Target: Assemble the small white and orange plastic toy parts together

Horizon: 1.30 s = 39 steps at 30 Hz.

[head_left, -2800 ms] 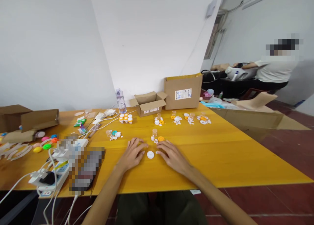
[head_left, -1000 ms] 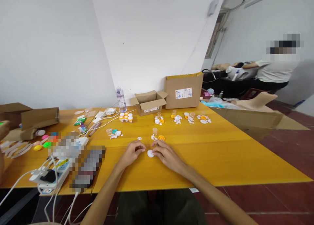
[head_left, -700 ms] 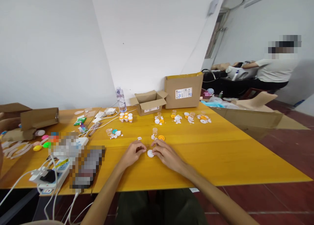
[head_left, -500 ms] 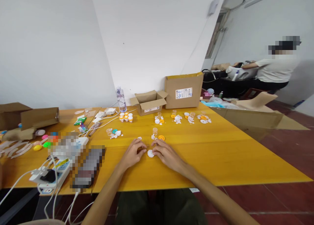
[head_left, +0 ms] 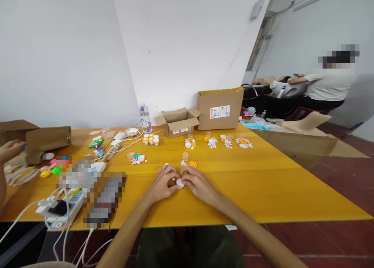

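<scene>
My left hand (head_left: 161,185) and my right hand (head_left: 198,184) meet at the near middle of the yellow table (head_left: 263,190). Both pinch a small white round cap (head_left: 180,184) between their fingertips, and it sits slightly tilted just above the tabletop. A tiny white bit shows at my left fingertips. Just beyond the hands lie an orange disc (head_left: 192,164), a small clear cup (head_left: 184,156) and a few small white gear-like pieces (head_left: 182,164).
Groups of small orange and white parts (head_left: 228,141) lie farther back, near two cardboard boxes (head_left: 219,109) and a water bottle (head_left: 145,118). A power strip with cables (head_left: 62,207) sits at the near left. Another person's hand (head_left: 10,149) reaches in at the left edge. A person sits at the far right (head_left: 330,89).
My hands have closed in on the white cap, which lay flat between them before and is now pinched and tilted. The other person's hand has come into view at the left.
</scene>
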Each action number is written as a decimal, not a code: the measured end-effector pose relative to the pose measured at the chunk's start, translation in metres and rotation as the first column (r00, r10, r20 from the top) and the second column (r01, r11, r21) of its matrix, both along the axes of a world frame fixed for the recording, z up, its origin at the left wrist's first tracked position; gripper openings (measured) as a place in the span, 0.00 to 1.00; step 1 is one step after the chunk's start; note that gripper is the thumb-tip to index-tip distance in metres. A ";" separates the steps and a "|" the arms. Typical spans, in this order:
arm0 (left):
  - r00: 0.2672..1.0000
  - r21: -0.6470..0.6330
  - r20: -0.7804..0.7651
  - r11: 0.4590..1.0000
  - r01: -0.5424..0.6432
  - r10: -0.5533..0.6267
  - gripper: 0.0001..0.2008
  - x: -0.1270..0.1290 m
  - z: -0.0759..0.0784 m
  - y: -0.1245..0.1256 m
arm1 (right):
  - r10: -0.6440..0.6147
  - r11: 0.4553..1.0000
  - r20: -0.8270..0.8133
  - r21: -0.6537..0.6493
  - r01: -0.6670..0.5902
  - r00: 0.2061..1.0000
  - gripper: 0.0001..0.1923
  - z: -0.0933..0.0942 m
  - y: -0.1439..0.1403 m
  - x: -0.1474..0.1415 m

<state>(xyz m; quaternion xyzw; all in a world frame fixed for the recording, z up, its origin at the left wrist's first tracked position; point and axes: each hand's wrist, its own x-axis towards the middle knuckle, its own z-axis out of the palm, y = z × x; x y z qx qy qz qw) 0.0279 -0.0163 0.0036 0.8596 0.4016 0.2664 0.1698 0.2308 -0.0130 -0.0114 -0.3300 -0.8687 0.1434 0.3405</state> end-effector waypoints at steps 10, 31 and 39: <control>1.000 -0.038 -0.004 0.999 -0.001 0.001 0.07 0.001 0.002 -0.001 | 0.004 1.000 0.038 0.013 -0.004 0.999 0.13 0.006 -0.002 0.000; 1.000 -0.029 -0.007 0.999 0.024 -0.024 0.05 0.001 0.003 -0.002 | 0.036 0.994 0.104 0.096 -0.046 0.994 0.12 0.008 0.001 0.000; 1.000 -0.023 -0.006 1.000 0.015 -0.015 0.06 0.001 0.002 -0.002 | 0.011 0.994 0.134 0.105 -0.025 0.991 0.11 0.008 0.002 0.001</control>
